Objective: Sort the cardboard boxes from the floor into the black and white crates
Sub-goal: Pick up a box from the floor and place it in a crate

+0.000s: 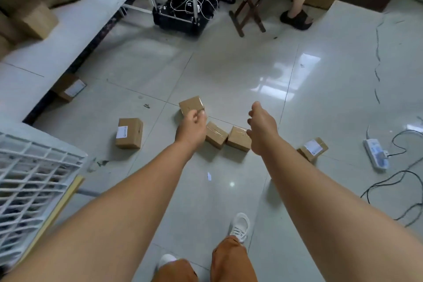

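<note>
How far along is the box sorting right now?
Done: cannot tell; the white lattice crate shows no contents clearly. In hand: left hand grips a small brown cardboard box; right hand reaches open. Left: at least five boxes on the tiled floor.

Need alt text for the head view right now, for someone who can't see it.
The person's left hand grips a small cardboard box while the right hand reaches open over two taped boxes lying on the tiled floor. More boxes are scattered around, and a white crate stands at lower left.
</note>
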